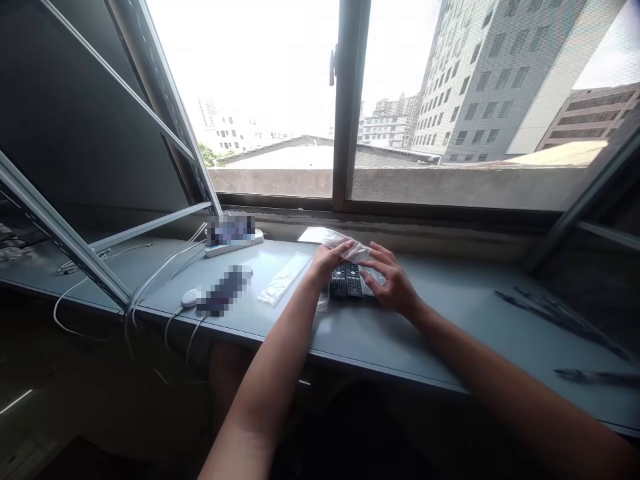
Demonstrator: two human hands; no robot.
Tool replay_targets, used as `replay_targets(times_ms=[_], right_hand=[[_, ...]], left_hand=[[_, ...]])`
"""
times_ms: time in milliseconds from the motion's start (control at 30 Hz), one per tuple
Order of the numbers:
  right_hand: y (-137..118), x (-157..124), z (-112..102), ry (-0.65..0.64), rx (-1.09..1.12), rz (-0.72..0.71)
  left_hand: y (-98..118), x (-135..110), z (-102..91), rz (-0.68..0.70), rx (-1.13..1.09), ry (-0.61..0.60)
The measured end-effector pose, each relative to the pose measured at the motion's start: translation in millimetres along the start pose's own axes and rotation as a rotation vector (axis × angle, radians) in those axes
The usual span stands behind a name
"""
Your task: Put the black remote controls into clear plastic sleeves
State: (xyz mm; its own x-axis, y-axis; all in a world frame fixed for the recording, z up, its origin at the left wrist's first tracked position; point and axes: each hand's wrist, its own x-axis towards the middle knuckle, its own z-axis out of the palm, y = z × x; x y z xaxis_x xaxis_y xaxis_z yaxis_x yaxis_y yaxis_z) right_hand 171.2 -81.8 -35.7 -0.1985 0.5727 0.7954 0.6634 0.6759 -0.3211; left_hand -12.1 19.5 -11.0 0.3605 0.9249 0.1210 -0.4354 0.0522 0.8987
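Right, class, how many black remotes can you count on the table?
2 clearly: one remote nearer the left hand, the other remote beside it, nearer the right hand. Others may be hidden under the hands or plastic.

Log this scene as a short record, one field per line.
Left hand: holding clear plastic
Right hand: fingers spread at the same plastic; grip unclear
Below the hands: black button handsets, side by side, partly covered
Surface: grey-blue desk
Left of the handsets: flat clear sleeve; farther left, white cables
Far right: dark slender items, too dim to identify
Backdrop: window, buildings outside
Hidden: sleeve contents, if any
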Motion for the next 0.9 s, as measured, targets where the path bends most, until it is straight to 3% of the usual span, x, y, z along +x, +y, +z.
replay_targets(times_ms=[200,467,733,900], right_hand=[[-2.4,0.0,-2.5,0.0,0.009,0.013],[-2.8,-1.1,-0.4,-0.02,0.036,0.04],[-1.9,-2.8,0.0,-0.02,0.027,0.07],[-1.7,-4.1,1.0,-0.029,0.039,0.089]], left_hand=[[1.9,6.0,-4.1,-0.031,-0.051,0.109],[-1.7,3.0,2.3,-0.084,-0.008,0.004],[0.4,7.0,-2.2,-0.06,-0.03,0.156],[-1.7,6.3,-0.4,-0.049,-0.023,0.111]])
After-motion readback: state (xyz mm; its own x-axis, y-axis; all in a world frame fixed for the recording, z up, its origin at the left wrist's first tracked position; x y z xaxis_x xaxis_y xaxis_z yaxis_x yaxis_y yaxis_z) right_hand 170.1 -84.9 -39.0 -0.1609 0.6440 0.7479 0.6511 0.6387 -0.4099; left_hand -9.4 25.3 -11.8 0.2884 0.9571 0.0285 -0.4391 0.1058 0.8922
